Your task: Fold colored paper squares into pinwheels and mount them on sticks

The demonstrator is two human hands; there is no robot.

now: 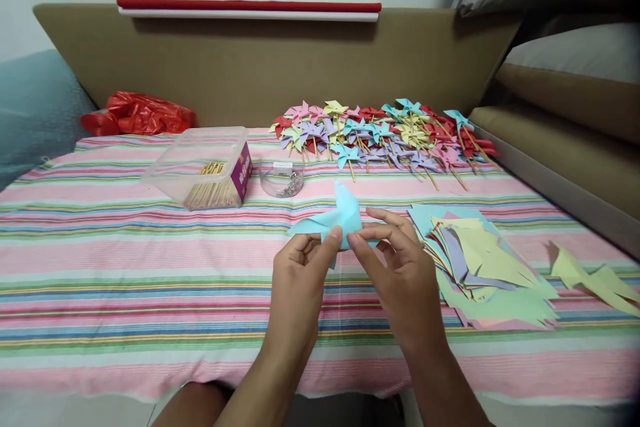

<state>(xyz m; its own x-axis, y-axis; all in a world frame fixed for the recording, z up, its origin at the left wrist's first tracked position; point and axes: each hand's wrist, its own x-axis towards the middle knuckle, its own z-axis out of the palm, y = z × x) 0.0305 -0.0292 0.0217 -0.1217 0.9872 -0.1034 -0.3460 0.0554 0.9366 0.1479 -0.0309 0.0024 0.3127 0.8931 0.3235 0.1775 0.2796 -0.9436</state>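
Note:
A light blue paper pinwheel (345, 210) is held above the striped cloth, its blades partly folded toward the middle. My left hand (306, 260) pinches it near the centre with thumb and fingers. On the other side, my right hand (397, 250) grips its right part between thumb and index finger, with the other fingers curled loosely. Fingers hide part of the pinwheel's lower edge. Just beyond my hands stands a clear round container (281, 180) with small metal pieces. To the right of my right hand lies a stack of cut coloured paper sheets (490, 253).
A clear plastic box (200, 153) holds many thin wooden sticks (213, 193). Finished pinwheels on sticks (370, 133) are heaped at the back right. A red plastic bag (145, 113) lies at the back left. Twisted yellow paper (595, 280) rests at the right; cardboard (300, 67) stands behind.

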